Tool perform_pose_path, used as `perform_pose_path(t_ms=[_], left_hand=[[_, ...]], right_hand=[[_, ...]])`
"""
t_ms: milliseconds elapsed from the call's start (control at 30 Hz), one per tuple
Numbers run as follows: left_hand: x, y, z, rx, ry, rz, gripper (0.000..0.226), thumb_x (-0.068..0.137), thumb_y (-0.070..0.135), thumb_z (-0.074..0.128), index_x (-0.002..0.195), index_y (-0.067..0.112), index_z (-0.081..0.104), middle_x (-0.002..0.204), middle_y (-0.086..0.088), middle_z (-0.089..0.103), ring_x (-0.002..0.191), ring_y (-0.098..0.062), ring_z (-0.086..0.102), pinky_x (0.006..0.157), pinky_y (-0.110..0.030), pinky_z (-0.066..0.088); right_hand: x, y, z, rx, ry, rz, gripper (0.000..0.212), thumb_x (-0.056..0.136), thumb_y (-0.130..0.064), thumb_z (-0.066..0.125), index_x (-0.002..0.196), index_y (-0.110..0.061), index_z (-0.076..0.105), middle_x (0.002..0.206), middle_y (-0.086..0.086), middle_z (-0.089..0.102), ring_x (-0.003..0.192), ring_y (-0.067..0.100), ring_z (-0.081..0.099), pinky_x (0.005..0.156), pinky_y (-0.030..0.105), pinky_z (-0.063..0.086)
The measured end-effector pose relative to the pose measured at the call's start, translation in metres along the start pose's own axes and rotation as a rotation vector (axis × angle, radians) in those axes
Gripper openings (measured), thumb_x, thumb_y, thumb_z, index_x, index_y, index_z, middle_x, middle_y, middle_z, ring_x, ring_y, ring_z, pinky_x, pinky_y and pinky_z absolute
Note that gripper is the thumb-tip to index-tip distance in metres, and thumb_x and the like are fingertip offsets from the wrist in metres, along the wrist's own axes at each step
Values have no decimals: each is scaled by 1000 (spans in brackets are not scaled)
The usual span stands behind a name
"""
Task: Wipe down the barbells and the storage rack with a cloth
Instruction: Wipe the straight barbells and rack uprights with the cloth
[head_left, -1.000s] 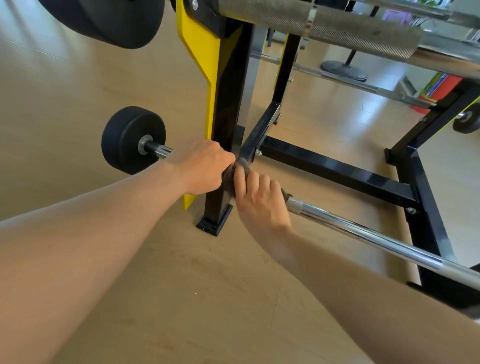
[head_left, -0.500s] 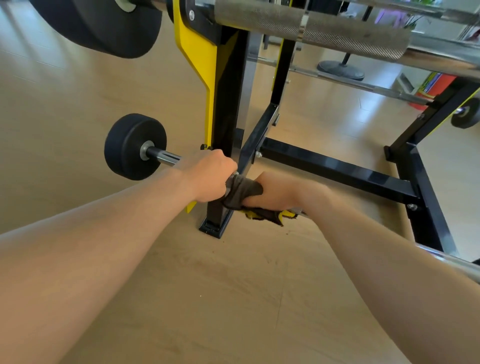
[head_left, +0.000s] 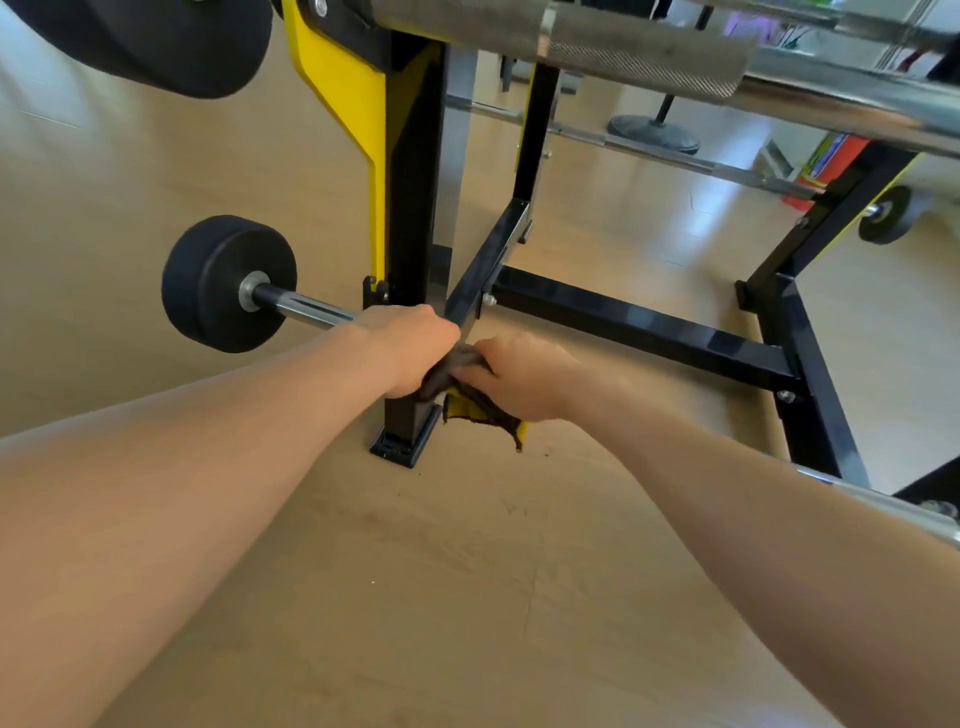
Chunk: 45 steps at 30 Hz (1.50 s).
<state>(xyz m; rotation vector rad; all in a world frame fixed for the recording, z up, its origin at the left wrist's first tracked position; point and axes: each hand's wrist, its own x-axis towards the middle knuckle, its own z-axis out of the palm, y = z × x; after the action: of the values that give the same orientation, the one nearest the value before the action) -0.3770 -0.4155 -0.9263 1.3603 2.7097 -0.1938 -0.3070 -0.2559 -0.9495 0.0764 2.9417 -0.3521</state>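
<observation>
A low barbell (head_left: 301, 307) with a black end weight (head_left: 228, 283) lies across the bottom of the black and yellow storage rack (head_left: 415, 208). My left hand (head_left: 410, 348) is closed around its chrome bar beside the rack's upright. Right next to it, my right hand (head_left: 524, 376) grips a dark brown and yellow cloth (head_left: 467, 405) wrapped on the same bar; a corner of cloth hangs below. The bar between my hands is hidden. Its far end shows at the lower right. A second barbell (head_left: 644, 57) rests higher on the rack.
The rack's black base beam (head_left: 649, 327) and right leg (head_left: 815, 395) frame the space behind my hands. A large black plate (head_left: 156, 47) hangs at the top left. A round stand base (head_left: 654, 132) and a colourful box (head_left: 831, 161) sit on the wooden floor behind.
My right hand turned over on the bar, from fingers on top to knuckles up, and the cloth's loose corner came into view below it. My left hand kept its grip.
</observation>
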Motion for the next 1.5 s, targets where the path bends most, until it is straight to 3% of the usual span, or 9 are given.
perform_pose_path(t_ms=[200, 400, 600, 800, 967, 1067, 1233, 1367, 1500], left_hand=[[16, 27, -5, 125, 50, -159, 31, 97, 18, 71, 126, 16, 62, 94, -5, 55, 84, -21, 57, 83, -38, 53], [16, 54, 11, 28, 150, -291, 32, 97, 16, 71, 126, 17, 58, 99, -5, 59, 100, -27, 65, 87, -41, 47], [13, 35, 20, -97, 206, -122, 37, 90, 26, 79, 116, 23, 53, 100, -2, 68, 88, -23, 67, 81, -38, 58], [22, 19, 30, -171, 261, -63, 36, 90, 40, 78, 109, 28, 49, 84, 6, 63, 68, -12, 64, 63, -34, 61], [23, 9, 31, -340, 261, -59, 37, 88, 30, 79, 105, 28, 46, 77, 8, 61, 62, -10, 64, 57, -34, 62], [26, 4, 30, -348, 244, -40, 48, 83, 25, 82, 113, 26, 44, 82, 7, 62, 66, -10, 65, 61, -35, 63], [30, -1, 32, -286, 239, -8, 61, 79, 30, 89, 116, 27, 41, 94, 5, 61, 80, -14, 66, 72, -38, 64], [29, 0, 37, -244, 247, -21, 54, 84, 27, 86, 113, 28, 40, 96, 3, 61, 79, -15, 65, 70, -35, 62], [30, -2, 38, -284, 210, 0, 53, 85, 24, 85, 115, 30, 41, 95, 4, 61, 77, -13, 66, 70, -38, 64]], right_hand=[[-1, 2, 9, -92, 141, -8, 47, 110, -52, 30, 113, -21, 65, 80, -1, 65, 70, 16, 64, 67, 34, 59], [-20, -2, 14, -309, 205, -111, 34, 102, -30, 59, 132, -15, 51, 110, 4, 61, 90, 20, 59, 77, 35, 55], [-43, 3, 11, -376, 187, -52, 40, 106, -29, 55, 138, -12, 38, 107, 7, 60, 75, 21, 51, 60, 34, 44], [-23, 2, -2, -73, 76, 108, 62, 105, -68, 22, 92, -20, 59, 74, -1, 62, 66, 14, 62, 56, 28, 46], [-2, 9, -10, 302, -24, 346, 48, 110, -54, 28, 96, -21, 60, 86, 3, 62, 82, 18, 62, 82, 34, 49], [-15, -1, 7, 52, 259, 254, 26, 107, -41, 47, 119, -20, 57, 103, 0, 65, 92, 19, 63, 81, 38, 57], [-54, -16, 59, -626, 407, 22, 63, 101, -24, 45, 155, 2, 25, 123, 20, 52, 105, 37, 53, 93, 50, 48], [-30, -11, 34, -643, 299, -14, 39, 108, -35, 45, 137, -8, 42, 91, 8, 54, 73, 23, 59, 64, 37, 52], [-8, -1, -1, -75, 8, 12, 43, 105, -63, 37, 99, -24, 54, 78, -3, 61, 69, 14, 62, 63, 28, 48]])
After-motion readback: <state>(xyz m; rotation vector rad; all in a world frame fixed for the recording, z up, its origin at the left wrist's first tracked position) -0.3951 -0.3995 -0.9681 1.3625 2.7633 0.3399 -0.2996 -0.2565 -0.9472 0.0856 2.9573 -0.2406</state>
